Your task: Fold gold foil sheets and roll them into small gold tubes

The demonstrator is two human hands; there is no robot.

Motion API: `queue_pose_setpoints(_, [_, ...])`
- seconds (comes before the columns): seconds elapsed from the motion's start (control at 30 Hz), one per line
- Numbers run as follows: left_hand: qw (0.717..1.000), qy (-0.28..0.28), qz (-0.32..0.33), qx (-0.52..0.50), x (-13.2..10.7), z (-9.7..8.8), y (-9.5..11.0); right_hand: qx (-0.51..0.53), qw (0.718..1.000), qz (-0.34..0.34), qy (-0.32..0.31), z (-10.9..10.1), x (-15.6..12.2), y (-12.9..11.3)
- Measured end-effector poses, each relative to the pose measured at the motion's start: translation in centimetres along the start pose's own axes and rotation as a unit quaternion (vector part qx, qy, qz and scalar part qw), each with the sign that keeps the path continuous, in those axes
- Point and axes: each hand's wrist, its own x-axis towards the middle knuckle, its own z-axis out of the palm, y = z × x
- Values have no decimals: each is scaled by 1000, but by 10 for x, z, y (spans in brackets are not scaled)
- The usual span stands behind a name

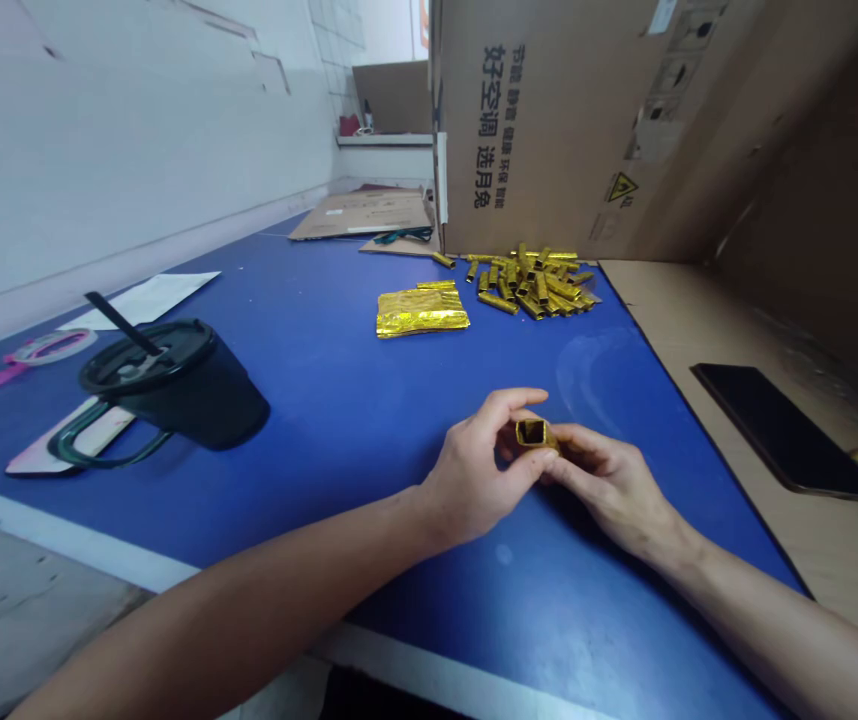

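My left hand [478,465] and my right hand [601,485] meet above the blue table [339,400], pinching a small square gold foil tube [532,434] between their fingers. Its open end faces me and shows a dark hollow. Further back lies a heap of several similar gold foil tubes [530,285]. To the heap's left sits a flat stack of crinkled gold foil [421,312]. Neither hand touches the heap or the stack.
A black lidded cup with a straw [181,385] stands at the left, near pink-handled scissors [46,350] and white paper [148,300]. A cardboard box [549,120] rises behind the heap. A black phone [789,430] lies on cardboard at the right.
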Motion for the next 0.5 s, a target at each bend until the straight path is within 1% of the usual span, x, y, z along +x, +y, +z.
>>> queue_pose_setpoints(0.1, [999, 31, -7, -36, 0, 0, 1, 24, 1000, 14, 3, 0, 0, 0])
queue_pose_setpoints(0.17, [996, 54, -24, -74, 4, -3, 4, 36, 999, 28, 5, -1, 0, 1])
queue_pose_setpoints(0.23, [992, 48, -54, -99, 12, -9, 6, 44, 998, 46, 5, -1, 1, 2])
queue_pose_setpoints(0.27, [993, 20, -71, -96, 17, -14, 8, 47, 997, 54, 2, -1, 1, 2])
queue_pose_setpoints(0.33, [991, -63, -98, -68, 28, -25, 10, 50, 996, 69, -5, -1, 2, 1])
queue_pose_setpoints(0.43, [981, -153, -124, -4, 39, -39, 14, 40, 995, 90, -14, -1, 2, -1])
queue_pose_setpoints(0.5, [970, -196, -132, 47, 42, -46, 16, 21, 995, 97, -19, -1, 1, -4])
